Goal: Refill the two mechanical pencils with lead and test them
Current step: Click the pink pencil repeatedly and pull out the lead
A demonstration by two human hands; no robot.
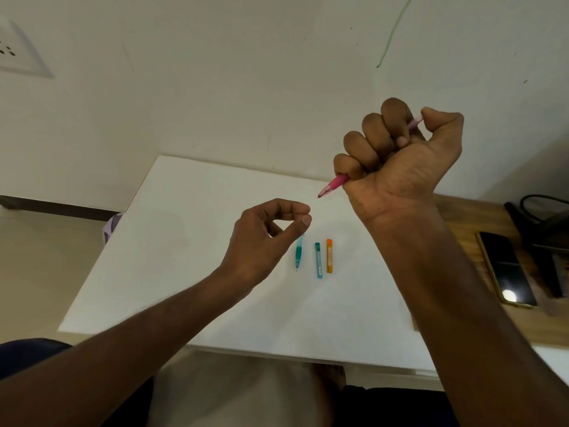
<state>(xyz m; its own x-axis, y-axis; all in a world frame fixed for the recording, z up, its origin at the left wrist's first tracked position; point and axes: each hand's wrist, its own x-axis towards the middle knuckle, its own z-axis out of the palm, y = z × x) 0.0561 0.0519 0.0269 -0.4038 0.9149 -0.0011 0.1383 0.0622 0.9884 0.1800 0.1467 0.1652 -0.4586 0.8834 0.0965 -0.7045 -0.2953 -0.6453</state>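
Note:
My right hand (397,155) is raised above the table and grips a pink mechanical pencil (334,184) in a fist. The thumb sits on the pencil's top end and the tip points down-left. Just left of that tip, my left hand (271,232) holds its thumb and forefinger pinched together; I see nothing between them, and a thin lead would be too small to make out. On the white board (184,241) lie a teal mechanical pencil (298,252), a teal lead case (318,260) and an orange lead case (329,256), side by side below my left hand.
The white board lies on a wooden table (462,217). At the right are a black phone (505,268) and a dark object with a cable (542,223). A white wall rises behind, with a socket plate (18,47) at the upper left.

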